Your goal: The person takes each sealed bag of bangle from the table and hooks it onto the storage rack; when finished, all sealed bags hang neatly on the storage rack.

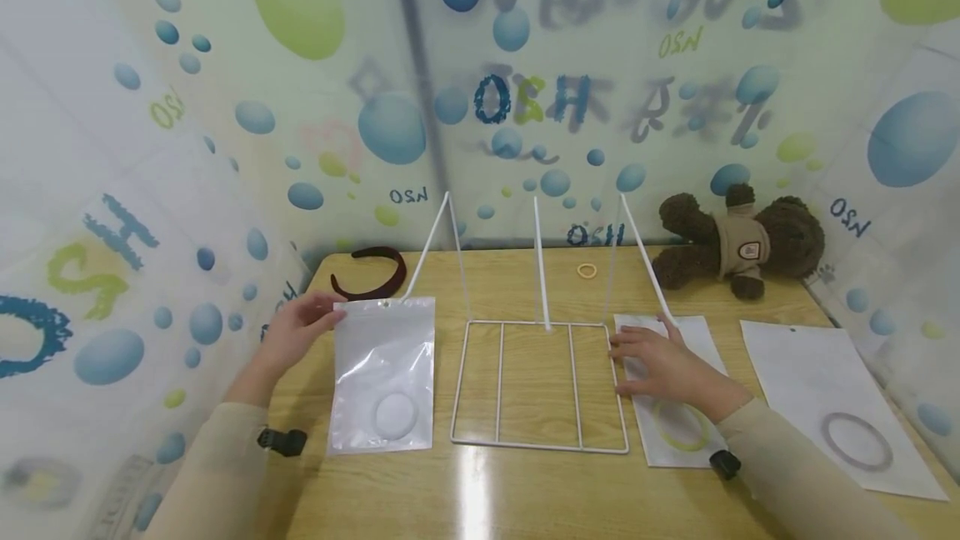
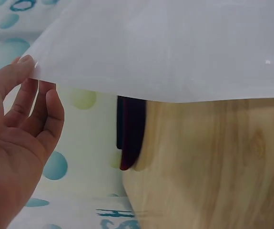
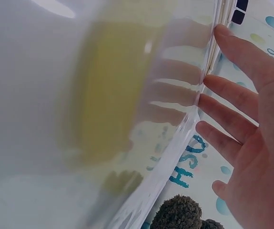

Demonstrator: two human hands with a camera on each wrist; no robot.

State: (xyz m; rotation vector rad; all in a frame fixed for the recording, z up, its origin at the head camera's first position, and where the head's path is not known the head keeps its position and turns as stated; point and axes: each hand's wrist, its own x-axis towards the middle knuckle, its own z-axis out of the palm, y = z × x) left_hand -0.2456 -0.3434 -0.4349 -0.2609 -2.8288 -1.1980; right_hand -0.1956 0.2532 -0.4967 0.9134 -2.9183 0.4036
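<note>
My left hand pinches the upper left corner of a plastic bag between thumb and fingers. A white round item shows low inside that bag. A white wire rack stands in the middle of the table, its left prong reaching the bag's top edge in the head view. My right hand has its fingers spread at a second bag holding a yellow ring. In the right wrist view, its fingertips are right at this bag's edge. The rack's right prong overlaps the second bag's top.
A third bag with a grey ring lies at the table's right. Along the back are a dark headband, a small yellowish ring and a brown teddy bear. Patterned curtains enclose the wooden table.
</note>
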